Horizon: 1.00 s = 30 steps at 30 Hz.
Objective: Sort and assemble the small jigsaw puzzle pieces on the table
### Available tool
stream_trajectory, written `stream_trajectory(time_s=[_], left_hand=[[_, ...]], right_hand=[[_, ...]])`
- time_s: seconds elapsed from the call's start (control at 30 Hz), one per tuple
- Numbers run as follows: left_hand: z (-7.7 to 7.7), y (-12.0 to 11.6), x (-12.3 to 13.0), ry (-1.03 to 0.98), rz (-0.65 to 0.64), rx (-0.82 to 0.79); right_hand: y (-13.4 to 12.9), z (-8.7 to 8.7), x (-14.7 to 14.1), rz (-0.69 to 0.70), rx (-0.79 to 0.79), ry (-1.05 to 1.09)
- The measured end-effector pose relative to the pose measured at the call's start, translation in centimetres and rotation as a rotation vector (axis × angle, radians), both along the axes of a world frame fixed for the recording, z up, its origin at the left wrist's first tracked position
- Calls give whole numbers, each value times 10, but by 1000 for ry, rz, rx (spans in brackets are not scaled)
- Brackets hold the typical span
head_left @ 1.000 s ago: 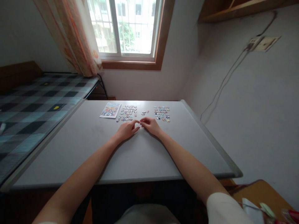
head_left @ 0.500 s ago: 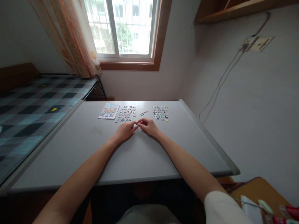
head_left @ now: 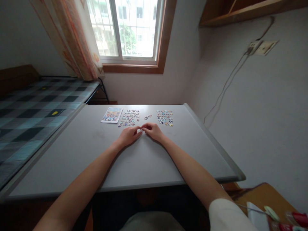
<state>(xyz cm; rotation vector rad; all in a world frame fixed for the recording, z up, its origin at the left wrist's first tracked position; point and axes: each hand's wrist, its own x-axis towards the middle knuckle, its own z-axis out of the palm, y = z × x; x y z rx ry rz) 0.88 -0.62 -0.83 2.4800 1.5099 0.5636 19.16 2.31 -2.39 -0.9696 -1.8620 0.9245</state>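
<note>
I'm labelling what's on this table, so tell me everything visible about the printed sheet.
The printed sheet looks like paper or thin card: a colourful picture, details unclear, within a pale border. It lies flat, face up, near the far edge of the table, left of the puzzle pieces. Only the table appears to touch it.

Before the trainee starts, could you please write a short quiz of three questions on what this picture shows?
1. True or false: the printed sheet lies left of all the loose puzzle pieces.
2. Which cluster of pieces is the smallest? A: left; B: middle; C: right.
3. Complete: the fingertips of the left hand and the right hand are close to ____.

Key:
1. True.
2. B, the middle cluster.
3. Each other.
</note>
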Motion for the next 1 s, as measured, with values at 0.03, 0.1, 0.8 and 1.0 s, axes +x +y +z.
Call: stream_trajectory(time_s=[0.03,0.1,0.8,1.0], left_hand=[[1,0,0,7,1,-4],[2,-1,0,14,1,-19],[1,-1,1,12,4,-17],[0,-1,1,-6,12,-8]], right_hand=[[0,0,0,0,2,0],[0,0,0,-1,-3,0],[-4,3,-2,-18,8,-64],[-5,4,-3,-31,10,-94]])
